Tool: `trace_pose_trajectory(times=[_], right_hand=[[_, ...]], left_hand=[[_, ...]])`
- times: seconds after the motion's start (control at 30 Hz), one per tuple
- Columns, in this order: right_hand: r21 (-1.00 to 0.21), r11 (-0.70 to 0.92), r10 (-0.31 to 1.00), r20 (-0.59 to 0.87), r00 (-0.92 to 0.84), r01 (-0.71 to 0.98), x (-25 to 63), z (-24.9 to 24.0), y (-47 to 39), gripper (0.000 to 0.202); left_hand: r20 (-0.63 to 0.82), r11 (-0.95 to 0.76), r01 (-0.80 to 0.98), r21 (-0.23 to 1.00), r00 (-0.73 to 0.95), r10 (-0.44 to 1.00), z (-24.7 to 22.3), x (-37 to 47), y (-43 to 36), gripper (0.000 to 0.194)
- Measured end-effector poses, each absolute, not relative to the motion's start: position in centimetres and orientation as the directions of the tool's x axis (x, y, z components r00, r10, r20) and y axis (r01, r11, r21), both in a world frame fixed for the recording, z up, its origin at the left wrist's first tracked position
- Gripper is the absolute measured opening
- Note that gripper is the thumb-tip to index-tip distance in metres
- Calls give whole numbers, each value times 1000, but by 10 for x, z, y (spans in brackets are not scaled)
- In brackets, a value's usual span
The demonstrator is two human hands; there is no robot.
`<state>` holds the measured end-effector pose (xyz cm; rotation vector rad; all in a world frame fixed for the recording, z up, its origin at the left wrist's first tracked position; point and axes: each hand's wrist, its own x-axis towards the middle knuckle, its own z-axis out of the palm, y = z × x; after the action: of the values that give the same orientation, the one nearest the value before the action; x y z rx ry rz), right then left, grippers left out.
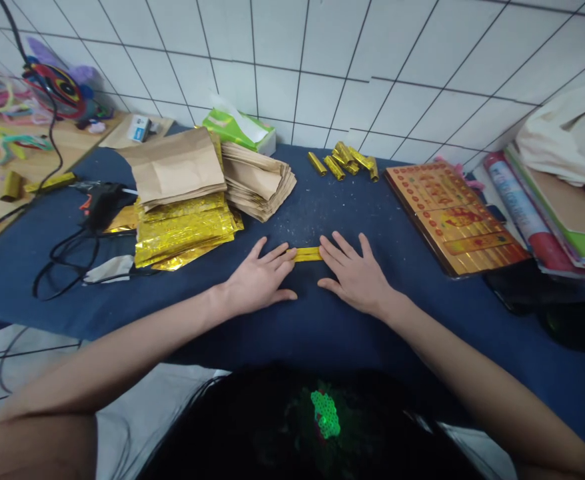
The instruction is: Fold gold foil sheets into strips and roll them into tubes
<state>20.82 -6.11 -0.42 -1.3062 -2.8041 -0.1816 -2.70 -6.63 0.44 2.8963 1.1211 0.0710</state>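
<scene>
A narrow gold strip (307, 254) lies flat on the blue cloth between my hands. My left hand (260, 279) rests palm down with fingers spread, its fingertips on the strip's left end. From the other side my right hand (355, 273) is also spread flat, fingertips on the right end. The parts of the strip under the fingers are hidden. Left of my hands is a stack of shiny gold sheets (185, 230), with brown paper sheets (177, 170) on top. Several gold rolls (345, 160) lie behind, near the wall.
A black glue gun (103, 203) with its cable sits at the left. Toward the wall stands a green tissue pack (237, 127). An orange-gold decorated box (455, 213) lies at the right, beside books (562, 207) and a white cloth bag (572, 133).
</scene>
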Motion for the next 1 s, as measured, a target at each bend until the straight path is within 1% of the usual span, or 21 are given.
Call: trace_pose_trajectory(times=[0.07, 0.13, 0.27, 0.37, 0.5, 0.53, 0.67, 0.87, 0.93, 1.0], right_hand=[[85, 651, 751, 70, -657, 754, 209, -5, -73, 67], [74, 648, 756, 61, -652, 758, 209, -7, -82, 69], [42, 633, 770, 71, -634, 773, 206, -10, -88, 69], [27, 628, 774, 87, -628, 778, 204, -9, -87, 69], [14, 621, 780, 90, -619, 784, 204, -10, -86, 70], [11, 618, 782, 92, -616, 786, 204, -11, -86, 71], [1, 611, 786, 115, -607, 791, 205, -12, -87, 71], [3, 597, 794, 138, -592, 802, 209, -11, -79, 65], [9, 584, 802, 148, -579, 812, 210, -12, -71, 61], [16, 570, 811, 154, -565, 822, 212, -12, -61, 59]], left_hand=[[22, -752, 657, 49, 752, 659, 6, -33, -57, 56], [19, -759, 650, 40, 759, 651, 8, -34, -52, 61], [25, -722, 691, -29, 722, 691, 11, -23, -61, 68], [26, -699, 711, -69, 702, 712, 8, -4, -75, 86], [30, -750, 661, -39, 751, 660, -5, 16, -83, 106], [32, -755, 655, -29, 755, 655, -8, 18, -83, 108], [22, -760, 650, -6, 760, 650, -12, 10, -77, 101], [15, -725, 687, -41, 726, 687, -4, -11, -71, 84], [23, -718, 695, -33, 719, 695, -1, -11, -75, 84], [17, -722, 692, -13, 722, 691, 2, -9, -83, 88]])
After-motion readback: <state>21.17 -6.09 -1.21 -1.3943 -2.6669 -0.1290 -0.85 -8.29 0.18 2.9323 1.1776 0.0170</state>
